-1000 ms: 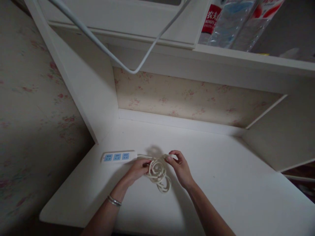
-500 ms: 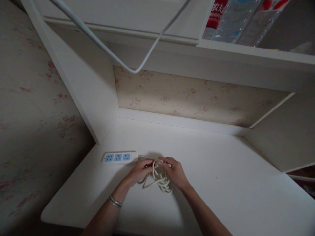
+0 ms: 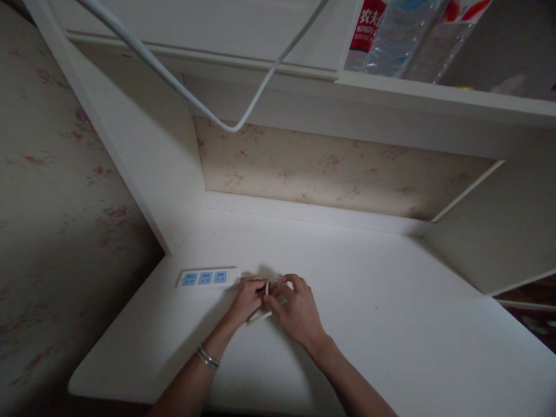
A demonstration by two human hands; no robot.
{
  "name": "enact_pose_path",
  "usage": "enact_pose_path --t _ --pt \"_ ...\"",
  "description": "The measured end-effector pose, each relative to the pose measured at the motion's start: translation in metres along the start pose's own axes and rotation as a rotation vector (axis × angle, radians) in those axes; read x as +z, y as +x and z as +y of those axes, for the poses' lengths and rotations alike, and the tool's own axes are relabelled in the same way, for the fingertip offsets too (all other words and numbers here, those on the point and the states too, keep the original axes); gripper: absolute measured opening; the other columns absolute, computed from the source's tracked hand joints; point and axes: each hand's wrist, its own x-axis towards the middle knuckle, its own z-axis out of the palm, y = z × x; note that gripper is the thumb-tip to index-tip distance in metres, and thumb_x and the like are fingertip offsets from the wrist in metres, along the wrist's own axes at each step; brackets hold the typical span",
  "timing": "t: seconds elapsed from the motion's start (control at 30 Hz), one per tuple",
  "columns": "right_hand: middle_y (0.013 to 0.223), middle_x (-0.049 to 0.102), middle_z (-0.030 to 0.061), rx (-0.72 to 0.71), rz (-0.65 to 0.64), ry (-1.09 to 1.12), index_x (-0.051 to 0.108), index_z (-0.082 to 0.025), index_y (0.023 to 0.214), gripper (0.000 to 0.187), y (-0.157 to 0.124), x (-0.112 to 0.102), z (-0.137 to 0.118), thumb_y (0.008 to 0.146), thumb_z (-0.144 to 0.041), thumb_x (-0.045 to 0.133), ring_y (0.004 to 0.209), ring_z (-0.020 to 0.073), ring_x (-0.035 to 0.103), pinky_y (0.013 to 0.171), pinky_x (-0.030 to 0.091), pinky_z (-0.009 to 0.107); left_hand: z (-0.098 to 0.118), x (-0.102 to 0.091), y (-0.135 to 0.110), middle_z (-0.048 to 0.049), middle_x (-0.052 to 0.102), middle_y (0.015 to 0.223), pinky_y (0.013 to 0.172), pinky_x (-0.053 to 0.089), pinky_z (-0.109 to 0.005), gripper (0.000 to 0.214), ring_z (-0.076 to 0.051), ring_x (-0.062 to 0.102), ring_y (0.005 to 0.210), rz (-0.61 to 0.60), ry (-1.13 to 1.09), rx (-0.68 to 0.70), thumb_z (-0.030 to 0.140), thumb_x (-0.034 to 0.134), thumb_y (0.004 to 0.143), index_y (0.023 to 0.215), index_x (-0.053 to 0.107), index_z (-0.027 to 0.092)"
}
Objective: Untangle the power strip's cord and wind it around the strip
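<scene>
A white power strip [image 3: 207, 277] with three blue sockets lies on the white desk [image 3: 373, 324]. Its cream cord [image 3: 260, 315] runs right into a bundle that is mostly hidden under my hands. My left hand [image 3: 247, 300], with a bracelet on the wrist, is closed on the cord just right of the strip. My right hand [image 3: 294, 311] presses over the bundle with fingers curled round it. The two hands touch each other above the cord.
A white cable [image 3: 208, 110] hangs in a loop from above, in front of the floral back wall. On the shelf [image 3: 443, 101] overhead stand plastic water bottles [image 3: 391, 35]. A white side panel [image 3: 130, 162] borders the desk at left; the desk's left edge is near the strip.
The loose coil of cord seen earlier has been gathered up. My right hand has moved left over it, so both hands now cover the bundle close to the power strip.
</scene>
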Motion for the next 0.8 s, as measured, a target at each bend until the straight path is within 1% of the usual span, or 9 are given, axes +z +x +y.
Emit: enact_pose_path --t 0.17,0.27,0.37,0.43,0.53,0.6,0.7,0.77,0.8 --pt "0.088 0.059 0.0053 -0.019 -0.105 -0.084 0.074 -0.027 0.074 0.012 0.003 0.003 -0.012 0.080 -0.033 0.066 0.091 0.0217 0.052 0.084 0.039 0.037 -0.003 0.001 -0.003 -0.0039 0.066 0.073 0.071 0.043 -0.027 0.022 -0.018 0.059 0.075 -0.015 -0.054 0.012 0.020 0.051 0.079 0.070 0.070 0.017" --pt "0.078 0.055 0.0030 0.017 -0.117 0.008 0.071 -0.023 0.065 0.018 0.011 0.007 -0.008 0.080 -0.025 0.061 0.081 0.0173 0.052 0.078 0.039 0.032 -0.005 0.001 -0.005 -0.0043 0.067 0.077 0.074 0.044 -0.028 0.018 -0.019 0.060 0.078 0.003 -0.087 -0.006 0.022 0.052 0.080 0.075 0.069 0.016" --pt "0.075 0.049 0.0018 0.141 -0.083 0.236 0.064 -0.020 0.056 0.027 0.016 0.010 0.003 0.081 -0.022 0.054 0.076 0.0150 0.051 0.072 0.041 0.027 -0.005 0.001 -0.006 -0.0053 0.068 0.085 0.074 0.046 -0.027 0.021 -0.018 0.061 0.080 0.050 -0.146 -0.074 0.030 0.055 0.082 0.091 0.066 0.016" --pt "0.076 0.048 0.0023 0.225 -0.038 0.369 0.058 -0.020 0.052 0.032 0.016 0.013 0.010 0.083 -0.024 0.050 0.078 0.0157 0.050 0.071 0.042 0.026 -0.003 0.002 -0.007 -0.0048 0.067 0.087 0.070 0.046 -0.026 0.026 -0.016 0.060 0.078 0.065 -0.198 -0.108 0.038 0.054 0.084 0.095 0.064 0.016" --pt "0.078 0.049 0.0031 0.318 0.048 0.485 0.053 -0.021 0.052 0.033 0.012 0.016 0.016 0.084 -0.031 0.049 0.080 0.0169 0.050 0.070 0.043 0.026 -0.001 0.006 -0.008 -0.0023 0.063 0.079 0.064 0.044 -0.024 0.031 -0.014 0.057 0.072 0.089 -0.241 -0.119 0.045 0.055 0.084 0.090 0.062 0.016" --pt "0.078 0.049 0.0026 0.378 0.105 0.548 0.052 -0.022 0.056 0.029 0.012 0.017 0.019 0.083 -0.034 0.052 0.076 0.0164 0.050 0.066 0.043 0.026 -0.001 0.008 -0.009 0.0010 0.058 0.069 0.054 0.039 -0.022 0.035 -0.011 0.052 0.059 0.107 -0.288 -0.154 0.050 0.055 0.083 0.090 0.060 0.016" --pt "0.070 0.049 -0.0004 0.556 0.182 0.665 0.051 -0.022 0.065 0.021 0.017 0.014 0.024 0.079 -0.036 0.055 0.063 0.0145 0.047 0.055 0.040 0.025 0.001 0.008 -0.009 0.0051 0.052 0.061 0.044 0.031 -0.020 0.040 -0.008 0.042 0.046 0.170 -0.392 -0.207 0.055 0.052 0.084 0.092 0.054 0.017" --pt "0.064 0.049 -0.0020 0.646 0.167 0.729 0.051 -0.021 0.067 0.021 0.021 0.011 0.028 0.076 -0.038 0.058 0.058 0.0135 0.046 0.051 0.038 0.024 0.004 0.004 -0.010 0.0030 0.058 0.069 0.044 0.033 -0.019 0.039 -0.007 0.044 0.048 0.256 -0.465 -0.202 0.055 0.053 0.084 0.093 0.050 0.017" --pt "0.064 0.051 -0.0018 0.651 0.130 0.746 0.052 -0.020 0.066 0.022 0.023 0.010 0.030 0.075 -0.039 0.060 0.058 0.0133 0.047 0.051 0.037 0.024 0.007 0.002 -0.009 0.0013 0.060 0.075 0.045 0.034 -0.019 0.039 -0.007 0.046 0.050 0.293 -0.495 -0.192 0.055 0.054 0.083 0.093 0.050 0.017"
